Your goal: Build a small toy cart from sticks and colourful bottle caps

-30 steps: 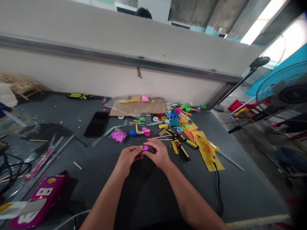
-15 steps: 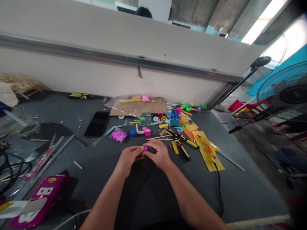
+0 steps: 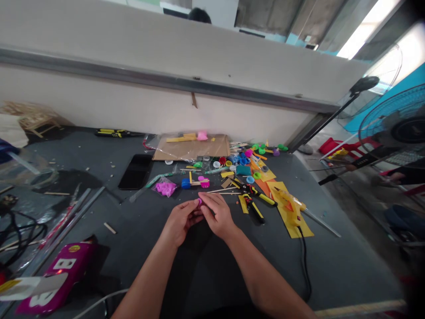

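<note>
Low over the middle of the grey table, my left hand (image 3: 182,220) pinches a small round purple piece (image 3: 199,201) between thumb and fingers. From the other side my right hand (image 3: 217,215) closes its thumb and fingers around the same piece, covering most of it. Whether it is a cap or a lump of clay I cannot tell. Just beyond the hands lies a small assembly of wooden sticks (image 3: 195,182) with a blue cap (image 3: 186,183) and a pink toothed piece (image 3: 205,182). A clear bag of pink clay (image 3: 165,188) is to its left.
Pliers (image 3: 254,199) and a yellow glue gun (image 3: 290,210) on yellow sheet lie right, its black cord (image 3: 305,266) trailing forward. Colored caps (image 3: 244,170) and sticks heap behind. A black phone (image 3: 135,171) and a magenta device (image 3: 59,279) are left. A fan (image 3: 403,128) stands right.
My right hand's fingers have straightened and slid forward over the purple piece, hiding more of it. The left hand keeps its pinch. The view has shifted slightly.
</note>
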A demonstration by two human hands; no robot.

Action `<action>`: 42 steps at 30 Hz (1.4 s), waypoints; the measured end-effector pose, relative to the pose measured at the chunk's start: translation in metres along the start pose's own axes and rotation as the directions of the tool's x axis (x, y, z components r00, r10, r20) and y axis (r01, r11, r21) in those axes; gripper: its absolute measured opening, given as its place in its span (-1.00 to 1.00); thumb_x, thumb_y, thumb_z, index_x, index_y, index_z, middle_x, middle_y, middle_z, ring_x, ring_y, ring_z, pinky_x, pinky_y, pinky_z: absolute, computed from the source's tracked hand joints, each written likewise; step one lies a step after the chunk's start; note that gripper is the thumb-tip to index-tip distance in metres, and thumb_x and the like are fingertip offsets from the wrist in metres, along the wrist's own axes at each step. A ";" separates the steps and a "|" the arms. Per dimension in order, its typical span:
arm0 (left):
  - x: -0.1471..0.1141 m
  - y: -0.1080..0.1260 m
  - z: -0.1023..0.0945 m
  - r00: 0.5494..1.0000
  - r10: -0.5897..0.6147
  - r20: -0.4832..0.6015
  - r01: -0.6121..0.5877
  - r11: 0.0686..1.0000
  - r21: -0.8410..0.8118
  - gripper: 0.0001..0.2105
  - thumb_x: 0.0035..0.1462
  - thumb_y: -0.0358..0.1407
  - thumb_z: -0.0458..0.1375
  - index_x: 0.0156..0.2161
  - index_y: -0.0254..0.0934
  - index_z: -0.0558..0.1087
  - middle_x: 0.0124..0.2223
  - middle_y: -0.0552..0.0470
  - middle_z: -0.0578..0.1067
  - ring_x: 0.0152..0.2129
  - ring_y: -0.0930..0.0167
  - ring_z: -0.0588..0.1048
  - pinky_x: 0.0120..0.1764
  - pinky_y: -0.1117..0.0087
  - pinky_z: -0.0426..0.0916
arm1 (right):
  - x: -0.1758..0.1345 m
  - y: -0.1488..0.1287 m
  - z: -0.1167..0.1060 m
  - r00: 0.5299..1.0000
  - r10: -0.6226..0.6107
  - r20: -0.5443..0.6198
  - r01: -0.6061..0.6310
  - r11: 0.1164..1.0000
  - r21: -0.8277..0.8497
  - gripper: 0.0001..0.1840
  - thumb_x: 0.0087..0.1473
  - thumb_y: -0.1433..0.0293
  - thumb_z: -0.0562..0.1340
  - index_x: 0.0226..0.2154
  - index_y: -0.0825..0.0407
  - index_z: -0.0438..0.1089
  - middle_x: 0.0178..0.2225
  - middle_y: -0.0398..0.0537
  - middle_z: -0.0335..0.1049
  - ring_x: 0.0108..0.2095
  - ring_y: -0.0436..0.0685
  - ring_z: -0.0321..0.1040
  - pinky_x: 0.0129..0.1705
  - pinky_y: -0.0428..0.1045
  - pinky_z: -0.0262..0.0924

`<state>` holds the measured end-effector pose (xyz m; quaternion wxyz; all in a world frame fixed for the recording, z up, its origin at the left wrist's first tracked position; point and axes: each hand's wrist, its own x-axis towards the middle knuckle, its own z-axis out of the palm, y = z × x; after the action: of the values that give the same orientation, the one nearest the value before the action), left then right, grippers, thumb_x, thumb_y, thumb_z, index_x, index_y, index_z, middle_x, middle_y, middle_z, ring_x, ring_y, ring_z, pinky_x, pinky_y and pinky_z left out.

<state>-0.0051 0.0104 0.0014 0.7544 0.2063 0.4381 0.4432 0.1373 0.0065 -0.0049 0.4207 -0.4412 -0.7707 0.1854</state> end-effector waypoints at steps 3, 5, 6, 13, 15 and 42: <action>0.000 0.001 0.000 1.000 0.004 -0.007 -0.004 1.000 -0.019 -0.80 -0.13 -0.27 0.30 -0.37 -0.35 0.48 -0.49 0.06 0.49 -0.53 0.50 0.45 -0.39 0.46 0.41 | 0.000 -0.001 0.000 1.000 -0.024 0.018 0.024 1.000 0.007 -0.52 0.11 0.44 0.07 0.11 -0.07 0.17 0.03 -0.04 0.29 0.03 0.13 0.20 0.07 0.12 0.13; 0.000 0.000 0.001 1.000 0.007 -0.015 -0.008 1.000 -0.025 -0.81 -0.13 -0.28 0.30 -0.38 -0.35 0.48 -0.49 0.07 0.49 -0.54 0.51 0.45 -0.41 0.48 0.40 | 0.000 -0.001 0.000 0.999 -0.036 0.031 0.035 0.999 0.004 -0.50 0.11 0.45 0.06 0.13 -0.07 0.14 0.05 -0.04 0.27 0.04 0.13 0.19 0.08 0.13 0.12; 0.000 0.000 0.001 1.000 0.007 -0.021 -0.008 1.000 -0.024 -0.80 -0.13 -0.28 0.31 -0.38 -0.35 0.48 -0.48 0.06 0.49 -0.53 0.51 0.45 -0.41 0.47 0.41 | 0.000 -0.001 0.000 0.999 -0.033 0.030 0.033 0.999 0.001 -0.48 0.11 0.45 0.06 0.14 -0.06 0.12 0.06 -0.03 0.26 0.05 0.14 0.18 0.09 0.14 0.11; 0.000 0.000 0.001 0.999 0.009 -0.047 -0.008 1.000 0.020 -0.78 -0.18 -0.25 0.33 -0.40 -0.35 0.50 -0.49 0.06 0.49 -0.55 0.52 0.43 -0.42 0.48 0.40 | 0.000 -0.001 0.000 0.999 -0.022 0.042 0.022 1.000 0.012 -0.44 0.07 0.45 0.10 0.15 -0.04 0.10 0.07 -0.01 0.25 0.06 0.14 0.17 0.09 0.14 0.10; 0.001 0.000 0.000 0.999 0.004 -0.033 -0.002 0.998 0.066 -0.77 -0.18 -0.23 0.33 -0.41 -0.36 0.50 -0.49 0.05 0.50 -0.55 0.52 0.43 -0.41 0.48 0.40 | 0.001 0.001 -0.001 1.000 0.006 0.021 -0.006 0.999 0.044 -0.45 0.03 0.41 0.16 0.11 -0.06 0.16 0.03 -0.03 0.30 0.03 0.14 0.21 0.07 0.12 0.12; 0.003 0.000 -0.003 0.989 0.121 -0.082 -0.098 0.964 0.246 -0.72 -0.20 -0.15 0.32 -0.44 -0.36 0.52 -0.51 0.04 0.48 -0.56 0.51 0.42 -0.37 0.47 0.39 | 0.005 0.009 -0.001 0.990 0.115 -0.082 -0.106 0.989 0.104 -0.79 -0.08 0.36 0.32 -0.28 -0.07 0.44 -0.18 -0.07 0.45 -0.12 0.13 0.34 -0.01 0.09 0.13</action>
<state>-0.0067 0.0123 -0.0018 0.6760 0.2991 0.5124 0.4370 0.1418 0.0154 -0.0082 0.4646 -0.4697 -0.7156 0.2269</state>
